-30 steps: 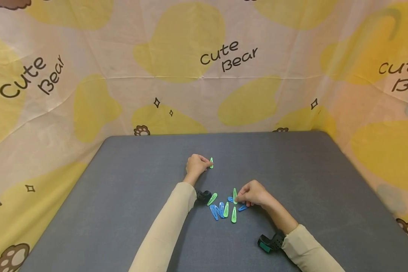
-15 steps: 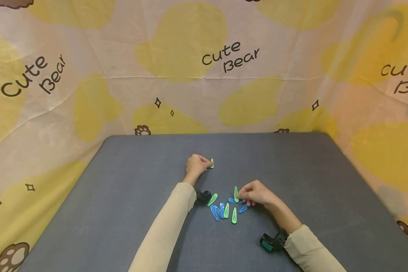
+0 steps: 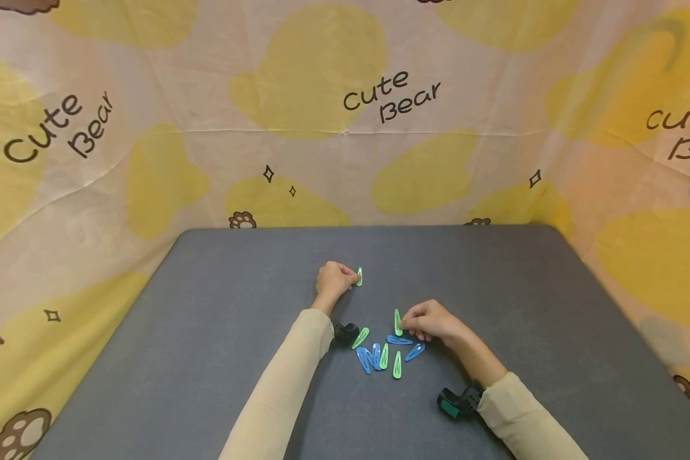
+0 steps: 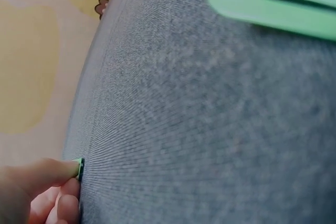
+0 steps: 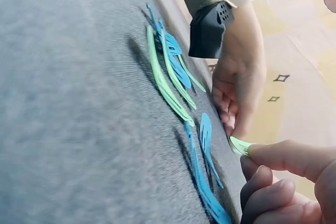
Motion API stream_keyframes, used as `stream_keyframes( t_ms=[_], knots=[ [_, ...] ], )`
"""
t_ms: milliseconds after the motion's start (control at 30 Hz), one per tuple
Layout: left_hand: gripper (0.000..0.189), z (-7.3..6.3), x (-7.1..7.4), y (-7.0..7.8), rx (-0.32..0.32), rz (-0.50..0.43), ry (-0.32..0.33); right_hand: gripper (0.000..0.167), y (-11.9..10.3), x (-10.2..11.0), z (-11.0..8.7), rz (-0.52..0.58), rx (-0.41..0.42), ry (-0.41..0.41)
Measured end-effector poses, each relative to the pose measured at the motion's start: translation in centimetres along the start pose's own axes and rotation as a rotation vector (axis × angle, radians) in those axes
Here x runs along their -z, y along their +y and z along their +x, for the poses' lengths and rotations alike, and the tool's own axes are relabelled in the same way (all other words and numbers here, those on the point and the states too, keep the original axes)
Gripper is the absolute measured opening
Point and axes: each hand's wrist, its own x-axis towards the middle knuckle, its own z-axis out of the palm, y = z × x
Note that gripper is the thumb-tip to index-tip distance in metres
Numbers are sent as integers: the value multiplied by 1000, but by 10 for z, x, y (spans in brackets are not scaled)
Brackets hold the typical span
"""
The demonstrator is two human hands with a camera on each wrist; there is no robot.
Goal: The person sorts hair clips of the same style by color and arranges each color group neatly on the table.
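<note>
Farther up the table, my left hand (image 3: 335,281) pinches a small green hair clip (image 3: 360,276) between thumb and fingers, low at the surface. My right hand (image 3: 431,319) pinches another green hair clip (image 3: 398,322) by its side, above the loose clips. In the right wrist view that clip (image 5: 240,146) shows between thumb and forefinger, off the table. Just below the right hand lie two blue hair clips, one level (image 3: 399,340) and one slanted (image 3: 415,352). Beside them lie a green clip (image 3: 397,365) and a second green clip (image 3: 384,356).
A few blue hair clips (image 3: 363,360) lie together left of the green ones. One green clip (image 3: 360,338) rests by the black camera (image 3: 345,333) on the left wrist. A patterned cloth (image 3: 322,96) hangs behind the grey table (image 3: 236,268).
My right hand has lifted slightly away with its green clip, uncovering more of the two blue clips beneath. The left hand has stayed nearly still.
</note>
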Motion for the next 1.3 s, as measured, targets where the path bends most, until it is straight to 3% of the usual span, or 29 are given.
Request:
stream_keyframes(
  t_ms=[700,1000,1300],
  knots=[
    [13,-1,-4,0,12,-1,52,8,-14,2,36,189,-136,108],
    [14,1,-4,-1,13,6,57,10,-20,0,54,204,-173,164],
    [16,0,-5,0,37,6,47,12,-26,3,67,252,-224,168]
  ],
)
